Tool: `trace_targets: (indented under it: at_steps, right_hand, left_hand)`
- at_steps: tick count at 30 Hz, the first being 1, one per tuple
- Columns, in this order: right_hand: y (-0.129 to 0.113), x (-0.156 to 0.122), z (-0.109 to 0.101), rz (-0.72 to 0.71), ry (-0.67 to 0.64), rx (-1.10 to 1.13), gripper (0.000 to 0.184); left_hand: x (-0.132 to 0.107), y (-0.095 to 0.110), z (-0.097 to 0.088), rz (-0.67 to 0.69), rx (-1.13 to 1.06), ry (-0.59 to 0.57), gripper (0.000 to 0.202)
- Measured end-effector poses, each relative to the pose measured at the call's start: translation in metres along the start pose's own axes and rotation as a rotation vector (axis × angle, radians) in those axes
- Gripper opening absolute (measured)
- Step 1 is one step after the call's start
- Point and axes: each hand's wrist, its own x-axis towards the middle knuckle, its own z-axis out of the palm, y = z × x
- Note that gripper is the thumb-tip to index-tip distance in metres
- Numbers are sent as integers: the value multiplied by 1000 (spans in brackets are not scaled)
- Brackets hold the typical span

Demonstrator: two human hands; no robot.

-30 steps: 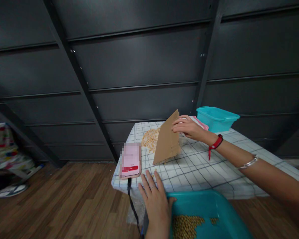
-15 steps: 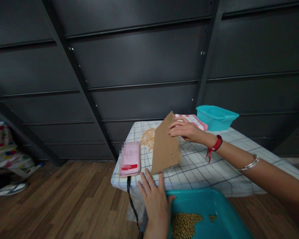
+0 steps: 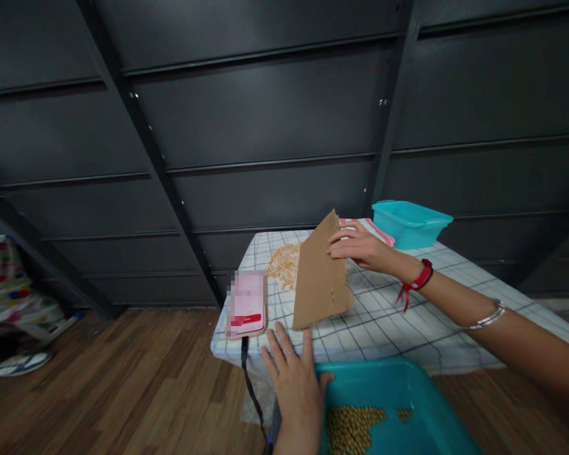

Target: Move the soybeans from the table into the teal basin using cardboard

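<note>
My right hand (image 3: 360, 246) grips the far right edge of a brown cardboard sheet (image 3: 320, 275), which stands tilted on the table with its lower edge near the cloth. Behind and left of the sheet lies a spread of pale yellow beans (image 3: 283, 265), partly hidden by it. My left hand (image 3: 296, 379) rests with fingers spread over the left rim of a teal tub (image 3: 436, 404), its fingertips at the table's front edge. Inside that tub sits a heap of greenish-brown beans (image 3: 353, 426). Just left of my left fingertips is a pink phone (image 3: 248, 300).
A checked cloth (image 3: 384, 316) covers the table. At its back right stand a smaller teal basket (image 3: 410, 224) and a red-and-white striped cloth (image 3: 382, 232). A black strap (image 3: 249, 379) hangs from the front edge. Another person's shoe (image 3: 16, 364) shows at far left.
My right hand and the cardboard sheet have shifted slightly to the right, uncovering a little more of the pale beans. My left hand stays on the tub rim.
</note>
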Motion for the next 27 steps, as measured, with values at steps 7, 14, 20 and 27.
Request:
trace_targets:
  at_steps: [7,14,20,27]
  right_hand:
    - [14,-29,-23,119,106,-71,27]
    - [-7,-113,-93,350,175,-290,35]
    - [-45,-167,-116,420,68,-482,25]
    - [-43,-147,-107,452,-147,-515,31]
  left_hand:
    - [-1,-1,-1,11,-15,42,91]
    - [0,4,-3,37,-35,91,82]
    - [-4,11,-8,65,-16,126,78]
    - [-6,22,-11,62,-58,167,93]
